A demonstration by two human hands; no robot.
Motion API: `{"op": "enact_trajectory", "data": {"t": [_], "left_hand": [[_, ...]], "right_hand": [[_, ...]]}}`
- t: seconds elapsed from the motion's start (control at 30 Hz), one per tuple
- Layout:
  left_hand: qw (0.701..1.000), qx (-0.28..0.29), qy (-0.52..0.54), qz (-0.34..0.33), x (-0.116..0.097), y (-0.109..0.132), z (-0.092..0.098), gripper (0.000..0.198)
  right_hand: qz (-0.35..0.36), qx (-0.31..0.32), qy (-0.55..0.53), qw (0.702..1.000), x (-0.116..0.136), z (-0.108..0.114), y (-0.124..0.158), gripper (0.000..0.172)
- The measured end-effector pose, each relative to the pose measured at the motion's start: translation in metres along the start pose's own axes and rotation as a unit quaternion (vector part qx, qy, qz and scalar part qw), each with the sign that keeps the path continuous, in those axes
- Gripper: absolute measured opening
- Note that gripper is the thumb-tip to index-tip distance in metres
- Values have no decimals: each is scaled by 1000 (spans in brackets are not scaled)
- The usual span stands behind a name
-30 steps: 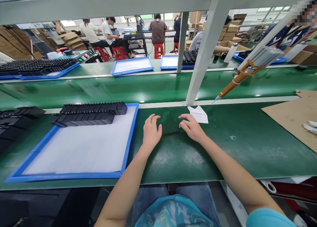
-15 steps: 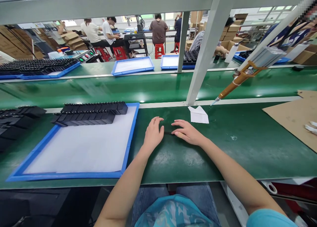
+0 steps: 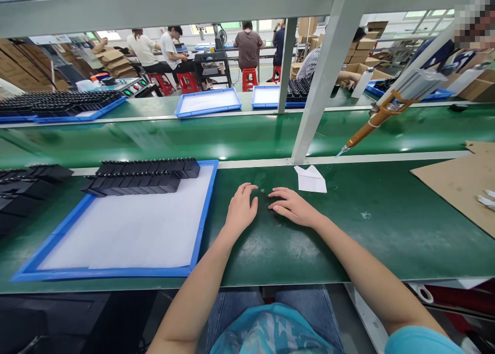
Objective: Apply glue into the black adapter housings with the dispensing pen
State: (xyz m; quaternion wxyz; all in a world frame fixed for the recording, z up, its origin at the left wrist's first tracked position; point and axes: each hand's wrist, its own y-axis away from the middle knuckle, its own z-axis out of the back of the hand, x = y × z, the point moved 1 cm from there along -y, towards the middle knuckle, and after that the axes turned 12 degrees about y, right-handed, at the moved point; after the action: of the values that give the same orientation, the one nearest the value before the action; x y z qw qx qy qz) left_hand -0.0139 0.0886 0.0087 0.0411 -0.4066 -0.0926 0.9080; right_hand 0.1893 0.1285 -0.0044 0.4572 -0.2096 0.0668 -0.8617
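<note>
The right hand (image 3: 296, 208) has moved closer to the left hand (image 3: 240, 208). On the smooth green table (image 3: 270, 256): a rectangular, blue-rimmed tray (image 3: 204, 209), then creased, angular white paper (image 3: 311, 180) near the right hand. Both hands' fingers curve, parted.

Creased white paper (image 3: 310, 180) on green worktop (image 3: 386, 240)

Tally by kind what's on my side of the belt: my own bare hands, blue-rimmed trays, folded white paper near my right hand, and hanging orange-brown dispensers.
Left hand and right hand: 2
Blue-rimmed tray: 1
Folded white paper: 1
Orange-brown dispenser: 1
Total: 5
</note>
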Motion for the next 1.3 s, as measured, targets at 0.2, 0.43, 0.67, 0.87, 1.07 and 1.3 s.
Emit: {"op": "enact_trajectory", "data": {"t": [0.2,0.43,0.67,0.87,1.07,1.3], "left_hand": [[1000,3,0,-4,0,0,-1,30],[1000,12,3,-1,-1,1,0,30],[1000,18,-1,-3,0,1,-1,30],[1000,28,-9,-8,0,1,-2,29],[999,31,-10,-12,0,1,-2,30],[999,33,-10,-12,0,1,-2,30]], "right_hand": [[-3,4,-1,1000,-1,-1,0,33],[-2,5,-1,1000,-1,0,0,33],[-5,12,-2,1000,-1,0,0,34],[0,11,-6,1000,0,1,-1,33],[-2,12,-11,1000,0,2,-1,33],[-2,11,-9,1000,0,1,0,33]]}}
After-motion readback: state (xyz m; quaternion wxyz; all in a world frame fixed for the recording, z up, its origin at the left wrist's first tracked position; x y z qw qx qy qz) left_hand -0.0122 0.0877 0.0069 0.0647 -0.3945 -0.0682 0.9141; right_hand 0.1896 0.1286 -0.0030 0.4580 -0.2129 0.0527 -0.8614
